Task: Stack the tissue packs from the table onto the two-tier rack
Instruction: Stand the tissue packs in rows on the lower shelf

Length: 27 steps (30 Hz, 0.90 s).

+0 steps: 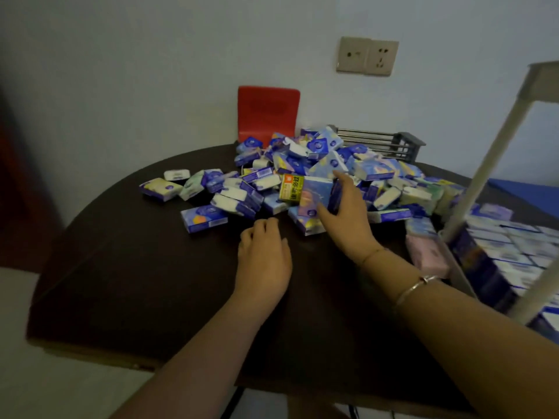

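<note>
Head view is showing a person leaning over a dark round table (127,267), where a loose heap of tissue packs (302,167) is lying across the far half, with a few strays spreading off to the left. The right hand (344,219) is reaching into the near edge of the heap and is closing thumb and fingers around a blue tissue pack (316,193), which is standing on edge against its neighbours. The left hand (263,255) is resting knuckles-up on bare tabletop just short of the heap, fingers curled loosely under and gripping nothing. The two-tier rack (481,189) is standing at the right edge, its lower tier already filling with tidy rows of packs. Trouble from here would likely be coming from the heap itself: the packs are leaning on one another, so pulling this one free could be sending neighbours sliding, and those nearest the rack or the table's rim could be dropping off. A slippery wrapper pinched at one end could also be twisting out of the fingers. A yellow packet (292,189) beside the gripped pack is carrying large characters, too blurred to be read with confidence; the round purple logos on the wrappers are likewise unreadable.
</note>
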Each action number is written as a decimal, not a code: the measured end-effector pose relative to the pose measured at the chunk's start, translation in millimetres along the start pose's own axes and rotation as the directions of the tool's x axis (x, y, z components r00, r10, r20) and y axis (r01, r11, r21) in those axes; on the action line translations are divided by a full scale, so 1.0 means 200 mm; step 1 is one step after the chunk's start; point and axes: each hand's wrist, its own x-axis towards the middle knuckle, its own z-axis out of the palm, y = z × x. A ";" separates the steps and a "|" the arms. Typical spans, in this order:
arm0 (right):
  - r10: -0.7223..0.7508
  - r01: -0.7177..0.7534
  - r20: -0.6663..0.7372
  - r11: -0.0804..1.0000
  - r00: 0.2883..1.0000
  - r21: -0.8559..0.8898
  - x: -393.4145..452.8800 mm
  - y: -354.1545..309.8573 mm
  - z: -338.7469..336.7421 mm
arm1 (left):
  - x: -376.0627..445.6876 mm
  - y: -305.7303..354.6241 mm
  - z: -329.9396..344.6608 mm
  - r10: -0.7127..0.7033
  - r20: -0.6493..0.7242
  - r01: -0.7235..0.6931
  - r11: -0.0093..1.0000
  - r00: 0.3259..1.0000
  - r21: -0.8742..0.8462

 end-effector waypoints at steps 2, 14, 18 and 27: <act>-0.020 0.019 0.046 0.999 0.999 0.036 0.07 0.01 0.02 | 0.00 -0.01 0.00 -0.002 -0.017 0.001 0.999 1.000 -0.044; 0.367 -0.439 0.248 0.670 0.897 0.598 -0.10 -0.11 0.05 | 0.01 -0.02 -0.05 -0.026 -0.053 -0.009 0.816 0.998 -0.577; 0.239 -0.342 0.261 0.802 0.935 0.490 -0.13 -0.11 0.00 | 0.00 -0.01 -0.06 -0.012 -0.084 -0.053 0.684 0.996 -0.727; 0.038 -0.025 0.126 0.995 0.991 -0.101 -0.08 0.03 -0.03 | 0.02 -0.02 -0.06 -0.136 -0.199 -0.052 0.688 0.971 -0.724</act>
